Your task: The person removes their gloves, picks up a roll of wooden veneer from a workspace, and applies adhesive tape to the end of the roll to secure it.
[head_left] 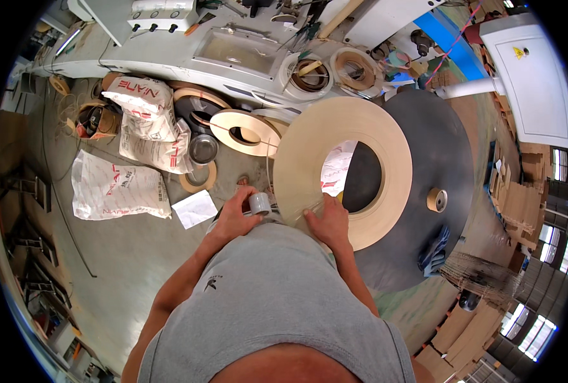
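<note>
My left hand is closed around a small roll of clear packing tape, close to my waist. A large, flat, cream-coloured coil of banding strip stands tilted in front of me, to the right of the tape. My right hand is closed on the lower left part of the coil, with fingers through its centre hole and the thumb on its face. Shiny film shows on the coil beside the thumb. Through the hole, a white printed sheet or bag and a dark surface are visible.
Behind the coil lies a big dark disc-shaped surface bearing a brown tape roll and blue gloves. White sacks, smaller coils and a paper sheet lie at left. A machine bench runs along the back.
</note>
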`<state>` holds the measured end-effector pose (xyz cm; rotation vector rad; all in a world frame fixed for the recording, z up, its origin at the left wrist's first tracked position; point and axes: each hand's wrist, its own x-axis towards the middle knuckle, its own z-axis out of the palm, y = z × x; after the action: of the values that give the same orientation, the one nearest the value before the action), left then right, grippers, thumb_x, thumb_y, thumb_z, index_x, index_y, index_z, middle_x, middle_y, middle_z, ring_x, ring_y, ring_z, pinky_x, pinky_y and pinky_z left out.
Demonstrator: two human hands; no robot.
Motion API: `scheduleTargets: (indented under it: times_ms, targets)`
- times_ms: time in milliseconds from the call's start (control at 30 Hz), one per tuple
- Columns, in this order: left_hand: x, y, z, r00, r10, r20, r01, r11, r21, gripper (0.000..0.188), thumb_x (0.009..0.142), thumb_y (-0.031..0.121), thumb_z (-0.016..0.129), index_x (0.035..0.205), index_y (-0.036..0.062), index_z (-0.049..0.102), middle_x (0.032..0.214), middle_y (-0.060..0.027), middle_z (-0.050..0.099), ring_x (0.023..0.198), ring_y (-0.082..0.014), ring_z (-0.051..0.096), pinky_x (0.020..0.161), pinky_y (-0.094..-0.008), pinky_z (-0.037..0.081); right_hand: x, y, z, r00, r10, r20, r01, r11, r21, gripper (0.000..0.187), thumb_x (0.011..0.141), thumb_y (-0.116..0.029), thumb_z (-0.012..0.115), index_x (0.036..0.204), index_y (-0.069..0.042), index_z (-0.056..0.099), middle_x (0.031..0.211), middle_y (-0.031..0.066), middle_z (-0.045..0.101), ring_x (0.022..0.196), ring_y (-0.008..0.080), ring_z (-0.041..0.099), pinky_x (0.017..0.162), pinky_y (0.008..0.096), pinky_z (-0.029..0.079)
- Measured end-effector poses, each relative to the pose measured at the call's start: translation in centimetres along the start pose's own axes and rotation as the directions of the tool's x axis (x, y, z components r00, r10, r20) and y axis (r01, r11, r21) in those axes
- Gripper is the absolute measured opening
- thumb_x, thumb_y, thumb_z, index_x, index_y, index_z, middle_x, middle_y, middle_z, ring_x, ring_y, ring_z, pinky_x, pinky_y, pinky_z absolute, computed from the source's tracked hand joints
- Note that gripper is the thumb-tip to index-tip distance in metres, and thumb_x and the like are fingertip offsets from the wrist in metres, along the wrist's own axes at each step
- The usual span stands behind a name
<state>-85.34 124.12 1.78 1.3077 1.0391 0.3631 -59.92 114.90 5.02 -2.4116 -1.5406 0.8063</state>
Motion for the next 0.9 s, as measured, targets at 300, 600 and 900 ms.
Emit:
scheduleTargets:
  times_ms: [300,600,900]
  targets:
    - [3.7,-4.5,1.1,0.995,-0.014,0.100,0.040,0.962,-0.269,0.058,0.073,-0.007,0.075,0.124,0.0075,0.051,0.112,-0.0036,0.059,0.104,-0.0152,0.062,0.092,-0.0332,0.054,0.7,-0.2,0.0,1.000,-0.014,-0.028,0.014,1.000,0.001,0.059,0.078,-0.035,0.075,0.119,0.004,0.058,0.102,0.0246,0.064,0.095,0.0422,0.063,0.082,0.0526,0.049]
    - [5.9,-6.2,3.1,0.990,0.051,0.132,-0.022,0.976,-0.215,0.055,0.072,-0.007,0.076,0.119,0.0085,0.053,0.111,-0.0035,0.058,0.104,-0.0167,0.061,0.089,-0.0339,0.055,1.1,-1.0,-0.2,0.996,-0.001,-0.091,0.003,1.000,0.021,0.057,0.077,-0.033,0.074,0.118,0.003,0.059,0.101,0.0244,0.065,0.097,0.0428,0.063,0.083,0.0542,0.048]
    - [5.2,-5.1,4.0,0.992,-0.035,0.122,0.073,0.942,-0.327,0.056,0.073,-0.002,0.082,0.121,0.0055,0.053,0.113,-0.0049,0.062,0.102,-0.0144,0.063,0.092,-0.0324,0.054,1.5,-1.1,-0.1,0.995,0.080,-0.057,-0.076,0.994,0.082,0.044,0.077,-0.029,0.073,0.112,-0.003,0.065,0.103,0.0235,0.067,0.098,0.0426,0.065,0.086,0.0509,0.052]
